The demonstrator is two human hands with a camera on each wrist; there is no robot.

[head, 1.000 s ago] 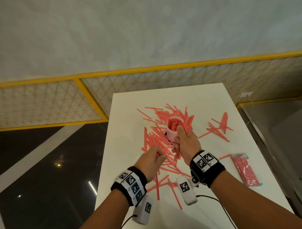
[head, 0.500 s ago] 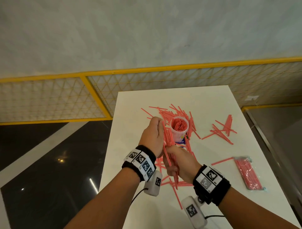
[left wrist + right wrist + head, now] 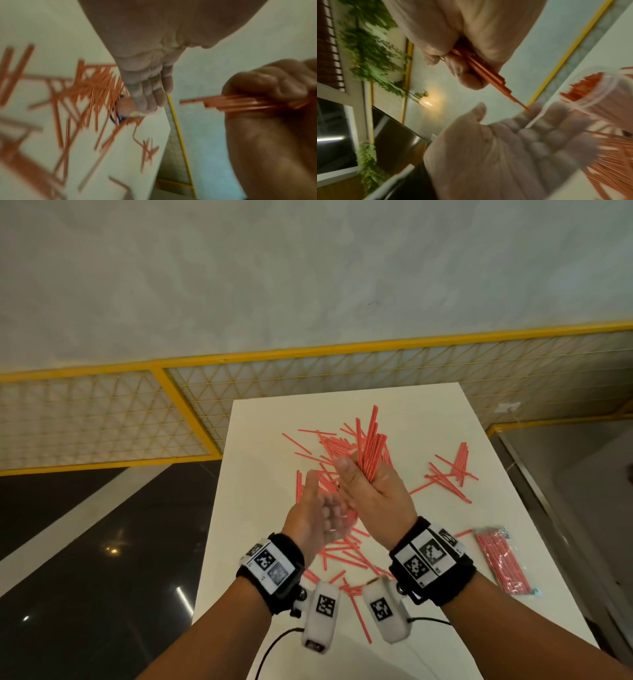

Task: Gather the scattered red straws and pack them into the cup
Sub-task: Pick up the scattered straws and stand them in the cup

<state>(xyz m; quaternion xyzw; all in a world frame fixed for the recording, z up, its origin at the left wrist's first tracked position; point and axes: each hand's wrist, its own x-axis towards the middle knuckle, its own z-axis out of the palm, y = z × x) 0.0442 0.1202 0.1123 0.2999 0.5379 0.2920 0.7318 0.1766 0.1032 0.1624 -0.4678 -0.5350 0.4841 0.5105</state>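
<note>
right hand (image 3: 371, 494): we clench a bundle of red straws (image 3: 371, 446), ends up, for aligning | left hand (image 3: 318, 520): spread, empty, palm beside bundle, likely to square it | cup (image 3: 597, 97): part-filled, upright on bench (image 3: 260, 460) behind our hands | loose straws (image 3: 445, 474) remain

From the head view I can't see the cup at all, since my right hand (image 3: 371, 494) and its bundle of straws (image 3: 371, 448) cover where it stands, and my left hand (image 3: 317, 520) is smeared by motion so its fingers (image 3: 337, 513) won't resolve. My left wrist view is blurred throughout, with only a pale patch of the cup (image 3: 127, 108) showing past the fingertips. The right wrist view cuts the cup (image 3: 607, 97) off at its right edge.
</note>
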